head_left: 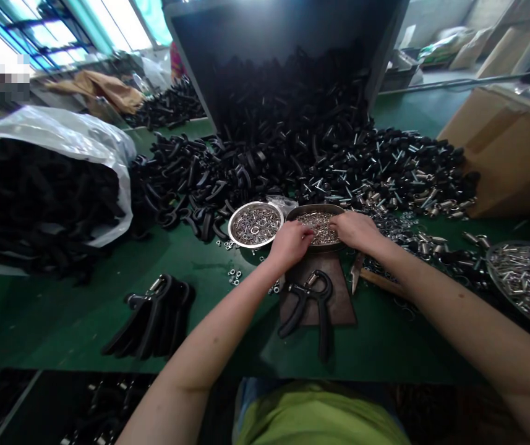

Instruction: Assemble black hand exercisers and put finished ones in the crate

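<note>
My left hand (290, 242) and my right hand (357, 230) both reach into a dark round dish (320, 213) of small metal parts, fingers curled and pinched over them. What the fingers hold is too small to make out. Below the hands a black hand-grip exerciser (313, 303) lies on a brown mat (341, 296). A silver dish (255, 224) of nuts and rings stands just left of my left hand.
A big heap of black handles (292, 142) spills from a tipped bin behind the dishes. Finished grippers (153, 315) are stacked at the left. A bag of black parts (37, 185) lies far left, a tray of metal pins (529, 281) and a cardboard box (510, 148) at the right.
</note>
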{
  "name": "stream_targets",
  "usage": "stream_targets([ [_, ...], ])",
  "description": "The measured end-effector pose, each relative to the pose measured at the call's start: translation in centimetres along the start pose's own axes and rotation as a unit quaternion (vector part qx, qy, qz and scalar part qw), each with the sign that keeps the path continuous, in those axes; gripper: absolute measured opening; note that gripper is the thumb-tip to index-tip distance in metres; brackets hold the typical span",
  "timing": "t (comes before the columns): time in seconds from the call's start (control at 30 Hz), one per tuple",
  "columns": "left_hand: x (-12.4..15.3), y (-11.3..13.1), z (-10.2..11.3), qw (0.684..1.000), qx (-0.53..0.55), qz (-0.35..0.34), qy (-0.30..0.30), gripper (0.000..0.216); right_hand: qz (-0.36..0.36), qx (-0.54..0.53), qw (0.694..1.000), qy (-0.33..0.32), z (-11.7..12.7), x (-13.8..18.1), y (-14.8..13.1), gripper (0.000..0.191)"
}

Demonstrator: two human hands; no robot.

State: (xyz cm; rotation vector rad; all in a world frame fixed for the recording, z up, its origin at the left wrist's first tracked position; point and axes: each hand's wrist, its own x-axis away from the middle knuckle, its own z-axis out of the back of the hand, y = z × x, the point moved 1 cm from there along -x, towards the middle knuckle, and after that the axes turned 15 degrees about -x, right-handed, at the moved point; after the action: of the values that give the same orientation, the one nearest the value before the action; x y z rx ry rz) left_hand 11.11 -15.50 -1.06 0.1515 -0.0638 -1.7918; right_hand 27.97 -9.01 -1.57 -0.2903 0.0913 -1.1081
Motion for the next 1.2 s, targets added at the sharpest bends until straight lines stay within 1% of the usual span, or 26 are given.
stream_targets([
  [0.03, -1.5, 0.1, -0.4, 1.0, -0.022, -0.006, -0.018, 0.021, 0.003, -0.012, 1.0, 0.005, 0.1, 0.1, 0.2, 0.03],
  [0.1, -3.5, 0.3, -1.1, 0.998, -0.043, -0.009, -0.051, 0.019, 0.013, -0.033, 0.999, 0.013, 0.3, 0.5, 0.5, 0.032],
  [0.17, -4.6, 0.5, -1.7, 0.996, -0.048, -0.002, -0.071, 0.018, 0.02, -0.071, 0.997, 0.034, 0.6, 1.2, 0.7, 0.031],
  [0.23, -5.0, 0.6, -2.1, 0.995, -0.055, 0.004, -0.085, 0.019, 0.017, -0.152, 0.985, 0.081, 0.7, 2.5, 0.7, 0.027],
  [0.3, -5.0, 0.5, -2.3, 0.994, -0.056, 0.007, -0.094, 0.019, 0.015, -0.264, 0.954, 0.139, 0.6, 4.1, 0.5, 0.023],
  [0.33, -5.0, 0.4, -2.3, 0.994, -0.055, 0.006, -0.099, 0.02, 0.015, -0.324, 0.933, 0.155, 0.4, 5.0, 0.3, 0.022],
  [0.37, -5.1, 0.3, -2.3, 0.993, -0.054, 0.005, -0.103, 0.02, 0.016, -0.375, 0.914, 0.156, 0.1, 5.8, 0.0, 0.021],
  [0.43, -5.1, 0.1, -2.3, 0.993, -0.05, 0.003, -0.107, 0.021, 0.016, -0.454, 0.883, 0.116, -0.7, 7.1, -0.6, 0.018],
  [0.47, -5.2, 0.0, -2.3, 0.993, -0.047, 0.001, -0.108, 0.022, 0.017, -0.473, 0.877, 0.083, -1.2, 7.6, -1.0, 0.015],
  [0.53, -5.2, -0.3, -2.3, 0.993, -0.04, -0.006, -0.11, 0.021, 0.024, -0.466, 0.884, 0.025, -1.9, 8.3, -1.7, 0.01],
  [0.6, -5.3, -0.4, -2.3, 0.993, -0.03, -0.018, -0.114, 0.019, 0.046, -0.436, 0.899, -0.001, -2.4, 8.4, -2.2, 0.007],
  [0.67, -5.3, -0.5, -2.4, 0.993, -0.022, -0.024, -0.117, 0.018, 0.078, -0.42, 0.904, -0.004, -2.7, 8.2, -2.7, 0.007],
  [0.77, -5.3, -0.5, -2.3, 0.994, -0.006, -0.012, -0.11, 0.014, 0.112, -0.42, 0.901, -0.01, -3.0, 7.7, -2.9, 0.008],
  [0.93, -4.9, -0.9, -1.3, 0.996, 0.056, 0.0, -0.074, 0.013, 0.107, -0.429, 0.896, -0.031, -3.5, 7.1, -2.8, 0.007],
  [1.03, -3.6, -1.5, -0.5, 0.992, 0.116, 0.006, -0.051, 0.015, 0.103, -0.427, 0.898, -0.034, -3.5, 6.9, -2.9, 0.006],
  [1.1, -2.1, -2.1, -0.2, 0.974, 0.219, 0.029, -0.047, 0.016, 0.103, -0.42, 0.901, -0.039, -3.4, 6.8, -3.1, 0.006],
  [1.2, 0.8, -2.9, -0.1, 0.914, 0.394, 0.079, -0.047, 0.014, 0.104, -0.397, 0.91, -0.05, -3.3, 6.7, -3.4, 0.006],
])
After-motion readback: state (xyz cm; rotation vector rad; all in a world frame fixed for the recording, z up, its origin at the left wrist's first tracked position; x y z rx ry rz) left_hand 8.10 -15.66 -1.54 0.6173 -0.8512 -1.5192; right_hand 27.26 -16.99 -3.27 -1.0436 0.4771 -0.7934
